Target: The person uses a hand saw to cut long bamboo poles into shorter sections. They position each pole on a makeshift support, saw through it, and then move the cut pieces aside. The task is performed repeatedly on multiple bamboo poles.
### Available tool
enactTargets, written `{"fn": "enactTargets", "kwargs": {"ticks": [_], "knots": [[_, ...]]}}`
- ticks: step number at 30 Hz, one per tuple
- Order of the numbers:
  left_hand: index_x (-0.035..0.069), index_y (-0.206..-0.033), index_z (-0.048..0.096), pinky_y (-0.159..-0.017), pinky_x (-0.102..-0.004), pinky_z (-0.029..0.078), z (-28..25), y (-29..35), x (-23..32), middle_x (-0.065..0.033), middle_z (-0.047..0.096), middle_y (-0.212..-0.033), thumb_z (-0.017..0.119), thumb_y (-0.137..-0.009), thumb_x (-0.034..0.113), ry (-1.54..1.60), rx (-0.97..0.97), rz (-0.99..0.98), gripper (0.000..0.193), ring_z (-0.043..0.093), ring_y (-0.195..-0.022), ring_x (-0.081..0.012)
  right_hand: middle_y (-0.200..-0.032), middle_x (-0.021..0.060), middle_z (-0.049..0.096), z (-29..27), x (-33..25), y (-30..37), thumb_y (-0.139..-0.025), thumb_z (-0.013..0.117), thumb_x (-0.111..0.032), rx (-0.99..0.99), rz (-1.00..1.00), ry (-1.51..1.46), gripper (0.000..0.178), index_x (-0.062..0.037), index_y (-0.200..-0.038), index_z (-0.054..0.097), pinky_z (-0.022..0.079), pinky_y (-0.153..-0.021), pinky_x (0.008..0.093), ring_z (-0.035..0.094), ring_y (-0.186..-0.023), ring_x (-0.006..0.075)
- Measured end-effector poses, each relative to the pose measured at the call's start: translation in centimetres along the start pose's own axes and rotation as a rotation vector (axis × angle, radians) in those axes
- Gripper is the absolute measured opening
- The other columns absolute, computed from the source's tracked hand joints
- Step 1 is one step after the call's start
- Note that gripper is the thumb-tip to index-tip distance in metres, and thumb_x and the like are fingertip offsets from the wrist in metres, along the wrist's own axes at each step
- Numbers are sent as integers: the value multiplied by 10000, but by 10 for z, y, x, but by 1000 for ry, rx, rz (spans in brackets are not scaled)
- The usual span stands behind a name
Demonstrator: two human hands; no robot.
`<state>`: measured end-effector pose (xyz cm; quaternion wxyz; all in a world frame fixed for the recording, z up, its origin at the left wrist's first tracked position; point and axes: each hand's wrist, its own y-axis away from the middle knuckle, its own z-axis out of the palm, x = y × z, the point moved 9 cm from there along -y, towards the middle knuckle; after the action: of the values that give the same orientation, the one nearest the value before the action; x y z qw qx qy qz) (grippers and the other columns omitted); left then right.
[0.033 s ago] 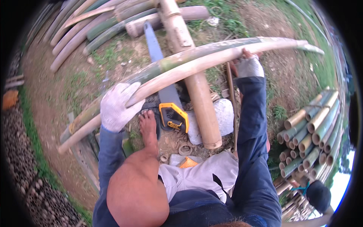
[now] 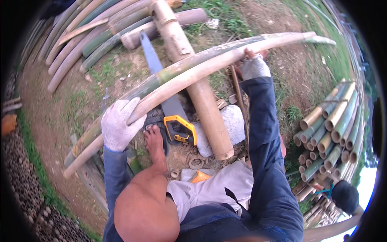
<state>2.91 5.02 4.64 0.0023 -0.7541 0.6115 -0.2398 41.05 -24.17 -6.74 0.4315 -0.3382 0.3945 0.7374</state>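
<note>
A long pale bamboo pole (image 2: pixel 177 87) slants across in front of me, from lower left to upper right. My left hand (image 2: pixel 123 123), in a white knit glove, is closed around its left part. My right hand (image 2: pixel 256 63), in a glove with bare fingertips, grips it from below near the far right end. A greener bamboo pole (image 2: pixel 171 72) lies alongside on the far side. Both cross over a thick bamboo log (image 2: pixel 209 117). Beneath them is a handsaw (image 2: pixel 180 130) with a yellow and black handle, beside my bare foot (image 2: pixel 155 141).
A whitish stone (image 2: pixel 234 125) sits by the log's near end. Bamboo lengths (image 2: pixel 96 40) lie at far left, and a bundle (image 2: pixel 330 129) is stacked at right. Many cut pieces (image 2: pixel 24 185) line the left edge. Someone's dark cap (image 2: pixel 345 197) shows at lower right.
The whole view has tilted slightly, carrying the scene a little left. Both hands keep their hold on the pale bamboo pole.
</note>
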Motion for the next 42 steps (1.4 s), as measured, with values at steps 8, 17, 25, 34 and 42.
{"fn": "enactTargets", "kwargs": {"ticks": [8, 17, 25, 34, 42], "knots": [[91, -1294, 790, -1033, -518, 540, 48, -62, 1, -140, 695, -1222, 961, -746, 286, 5, -38, 4, 606, 679, -1172, -383, -1130, 125, 651, -30, -5, -33, -1076, 742, -320, 239, 79, 136, 850, -195, -1749, 239, 621, -663, 454, 705, -866, 267], [70, -1308, 754, -1069, -546, 519, 52, -66, 11, -162, 681, -1256, 934, -758, 258, -34, -7, 189, 609, 658, -1202, -408, -1613, 275, 511, -10, 73, 18, -1031, 837, -229, 91, 26, 248, 964, -20, -1747, 226, 652, -975, 545, 684, -1302, 348], [98, -1676, 466, -1108, -533, 547, 88, -88, 9, -240, 670, -1410, 916, -769, 282, -19, -379, -64, 1030, 666, -1302, -448, -1590, 210, 547, 18, 146, 10, -901, 884, -634, 140, 245, 146, 1259, 12, -1753, 219, 601, -1016, 557, 625, -1354, 349], [83, -1652, 496, -1046, -511, 591, 64, -73, -29, -249, 706, -1370, 932, -732, 313, 38, -478, -69, 1044, 724, -1217, -443, -1401, 158, 732, 16, 94, -13, -985, 810, -607, 104, 231, 281, 704, -41, -1395, 718, 585, -1004, 457, 717, -1194, 296], [8, -1570, 543, -1129, -461, 557, -51, 68, -185, -228, 697, -1437, 930, -674, 206, -37, -467, -376, 996, 700, -1329, -389, -1490, 261, 597, 111, 66, 99, -992, 827, -465, -420, -396, 1175, 853, -40, -1651, 492, 448, -1188, 551, 549, -1419, 442]]}}
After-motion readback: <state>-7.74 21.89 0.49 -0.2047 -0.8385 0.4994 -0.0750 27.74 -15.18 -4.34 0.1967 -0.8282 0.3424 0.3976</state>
